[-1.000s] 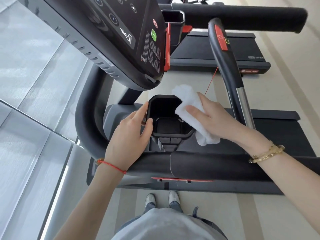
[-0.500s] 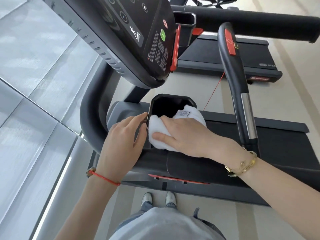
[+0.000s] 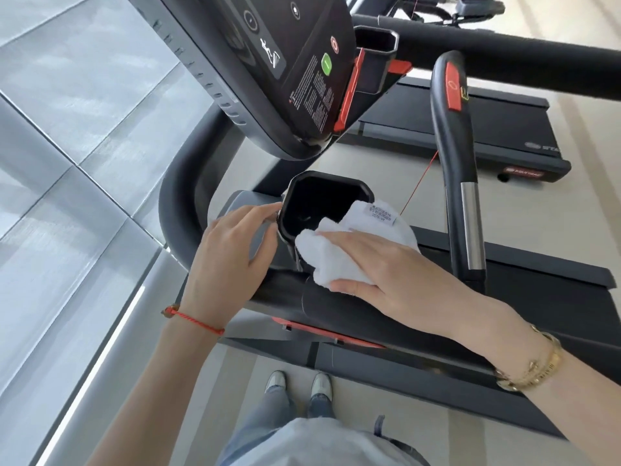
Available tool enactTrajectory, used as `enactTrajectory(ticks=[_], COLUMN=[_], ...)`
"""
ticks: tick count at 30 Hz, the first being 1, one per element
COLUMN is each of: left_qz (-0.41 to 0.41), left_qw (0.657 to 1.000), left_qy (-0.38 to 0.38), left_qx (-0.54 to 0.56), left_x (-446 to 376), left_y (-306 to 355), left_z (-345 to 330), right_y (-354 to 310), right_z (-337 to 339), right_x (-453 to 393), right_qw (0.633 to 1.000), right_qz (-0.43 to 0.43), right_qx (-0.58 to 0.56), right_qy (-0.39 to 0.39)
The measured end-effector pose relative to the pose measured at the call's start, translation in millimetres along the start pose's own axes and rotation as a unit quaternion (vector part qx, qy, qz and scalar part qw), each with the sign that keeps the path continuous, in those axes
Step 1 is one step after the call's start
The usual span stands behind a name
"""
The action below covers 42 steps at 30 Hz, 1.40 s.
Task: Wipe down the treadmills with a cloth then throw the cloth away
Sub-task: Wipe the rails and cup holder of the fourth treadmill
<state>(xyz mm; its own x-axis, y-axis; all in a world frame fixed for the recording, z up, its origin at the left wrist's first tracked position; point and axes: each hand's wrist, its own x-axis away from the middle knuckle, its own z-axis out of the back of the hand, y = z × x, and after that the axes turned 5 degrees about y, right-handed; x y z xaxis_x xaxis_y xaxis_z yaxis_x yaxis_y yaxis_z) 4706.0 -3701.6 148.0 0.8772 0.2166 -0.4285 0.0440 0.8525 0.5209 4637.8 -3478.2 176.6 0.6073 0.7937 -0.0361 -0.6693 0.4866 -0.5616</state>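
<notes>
Since half a second ago, the right hand [image 3: 386, 267] has slid the white cloth [image 3: 339, 257] rightward, uncovering more of the black cup holder [image 3: 322, 203]. Its grip lies flat with straight fingers, pressing the cloth on the holder's near-right rim and the crossbar [image 3: 336, 297]. The left hand [image 3: 232, 253], fingers relaxed, steadies the holder's left wall. The holder's inside lies far-left of the cloth. The rim under the cloth is hidden.
</notes>
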Motion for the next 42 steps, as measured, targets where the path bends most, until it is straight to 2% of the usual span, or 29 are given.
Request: enactTrajectory(ticks=[7, 14, 18, 21, 27, 29, 32, 36, 42], left_qz=[-0.001, -0.056, -0.082, -0.091, -0.093, -0.097, -0.088, -0.082, -0.065], left_qw=[1.0, 0.998, 0.995, 0.995, 0.994, 0.994, 0.994, 0.995, 0.997], left_qy=[0.003, -0.035, -0.05, -0.049, -0.052, -0.053, -0.057, -0.056, -0.049], left_qx=[0.025, 0.02, 0.01, 0.012, 0.007, 0.013, 0.012, 0.007, 0.018], left_x=[28.5, 45.6, 55.9, 57.9, 58.8, 59.4, 58.2, 58.6, 59.7], left_y=[10.0, 8.1, 4.6, 3.6, 13.8, 19.8, 26.6, 36.3, 61.7], left_z=[7.9, 6.0, 8.1, 9.2, 7.4, 4.7, 0.4, -5.2, -18.7], right_y=[-16.5, -53.3, -64.7, -55.9, -30.1, -37.0, -44.5, -26.9, 15.5], right_z=[12.1, -19.0, -51.1, -61.1, -60.8, -71.4, -87.7, -82.5, -61.3], right_x=[30.5, 53.1, 38.0, 45.3, 79.3, 62.1, 42.6, 52.4, 95.0], right_qw=[0.997, 0.986, 0.954, 0.937, 0.862, 0.854, 0.86, 0.851, 0.8], right_qz=[-0.066, -0.079, -0.093, -0.122, -0.218, -0.203, -0.135, -0.064, -0.079], right_qx=[0.029, 0.122, 0.255, 0.254, 0.302, 0.307, 0.313, 0.336, 0.355], right_qy=[-0.003, 0.08, 0.131, 0.206, 0.345, 0.367, 0.38, 0.399, 0.477])
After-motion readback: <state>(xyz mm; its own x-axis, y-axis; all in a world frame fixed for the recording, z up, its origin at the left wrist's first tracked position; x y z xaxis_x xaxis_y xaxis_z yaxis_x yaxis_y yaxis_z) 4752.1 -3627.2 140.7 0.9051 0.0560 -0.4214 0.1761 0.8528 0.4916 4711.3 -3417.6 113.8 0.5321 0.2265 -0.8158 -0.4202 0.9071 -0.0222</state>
